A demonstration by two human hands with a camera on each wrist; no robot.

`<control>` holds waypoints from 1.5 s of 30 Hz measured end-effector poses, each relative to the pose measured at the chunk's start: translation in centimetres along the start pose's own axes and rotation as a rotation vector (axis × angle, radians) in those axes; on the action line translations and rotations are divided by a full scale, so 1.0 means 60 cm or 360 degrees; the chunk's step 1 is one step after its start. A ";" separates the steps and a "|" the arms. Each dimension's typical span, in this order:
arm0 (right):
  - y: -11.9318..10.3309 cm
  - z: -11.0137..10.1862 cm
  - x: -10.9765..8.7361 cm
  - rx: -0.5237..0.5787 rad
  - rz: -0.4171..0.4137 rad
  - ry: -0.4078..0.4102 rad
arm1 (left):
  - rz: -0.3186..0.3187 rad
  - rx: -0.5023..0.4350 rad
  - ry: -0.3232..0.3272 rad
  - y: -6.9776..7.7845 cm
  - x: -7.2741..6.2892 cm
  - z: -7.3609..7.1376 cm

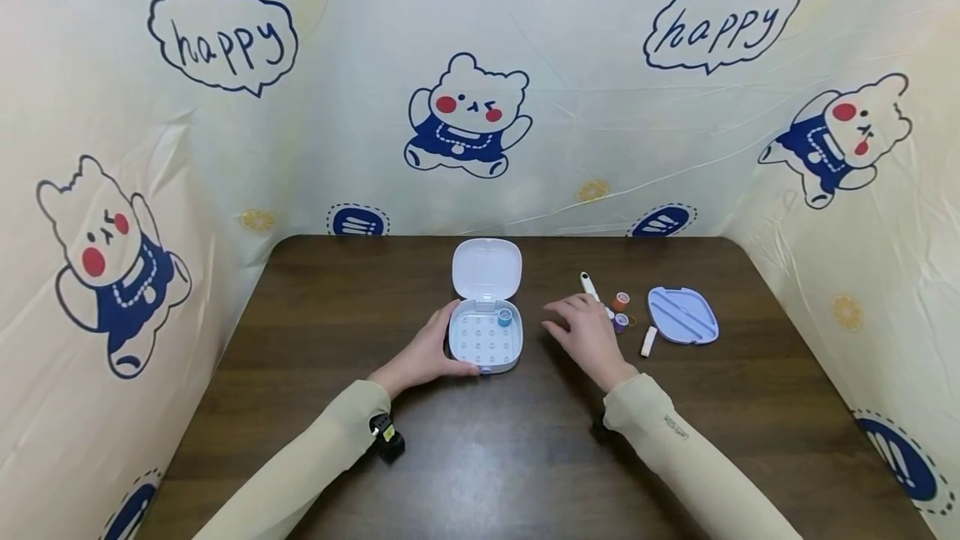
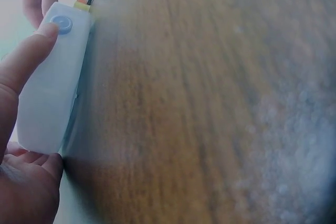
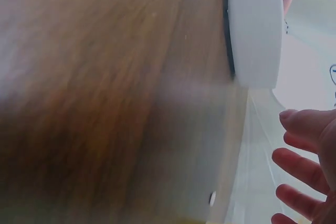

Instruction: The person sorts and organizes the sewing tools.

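A pale blue sewing box [image 1: 486, 348] stands on the table with its lid [image 1: 487, 268] raised. Rows of small pegs fill its base, and one blue thread spool [image 1: 505, 317] sits at the back right. My left hand [image 1: 432, 348] grips the box around its left side. In the left wrist view the thumb presses beside the round latch [image 2: 62, 24], with fingers at the box's other end. My right hand [image 1: 588, 336] hovers right of the box, holding nothing visible. Its fingers [image 3: 300, 169] are spread and loosely bent in the right wrist view.
Beyond my right hand lie an orange spool [image 1: 620, 301], a purple spool [image 1: 621, 322] and a slim white tool [image 1: 589, 285] partly hidden by the hand. A small white stick [image 1: 648, 342] and a blue-violet tray [image 1: 683, 316] lie farther right. A printed curtain [image 1: 570, 148] surrounds the table.
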State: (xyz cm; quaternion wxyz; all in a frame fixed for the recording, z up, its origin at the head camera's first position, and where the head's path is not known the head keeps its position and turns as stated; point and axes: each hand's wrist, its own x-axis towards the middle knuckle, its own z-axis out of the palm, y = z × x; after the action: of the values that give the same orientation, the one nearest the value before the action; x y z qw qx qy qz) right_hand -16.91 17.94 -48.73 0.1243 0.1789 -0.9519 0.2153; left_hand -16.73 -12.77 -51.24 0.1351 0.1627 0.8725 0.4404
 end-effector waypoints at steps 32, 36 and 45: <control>0.105 -0.041 -0.060 -0.0066 0.0005 0.0381 | -0.0013 0.0005 -0.0004 -0.002 -0.002 -0.003; 0.117 -0.049 -0.065 -0.0058 0.0021 0.0406 | -0.0006 0.0004 -0.0002 -0.002 -0.002 -0.002; 0.145 -0.060 -0.079 0.0034 0.0207 0.0398 | 0.0005 0.0003 0.0000 -0.001 -0.001 0.001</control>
State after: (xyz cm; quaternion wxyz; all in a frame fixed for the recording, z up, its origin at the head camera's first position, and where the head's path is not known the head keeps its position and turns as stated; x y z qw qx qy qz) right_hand -15.50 28.27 -50.22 0.2260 0.0900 -0.9362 0.2537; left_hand -16.67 -12.77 -51.30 0.1342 0.1641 0.8727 0.4398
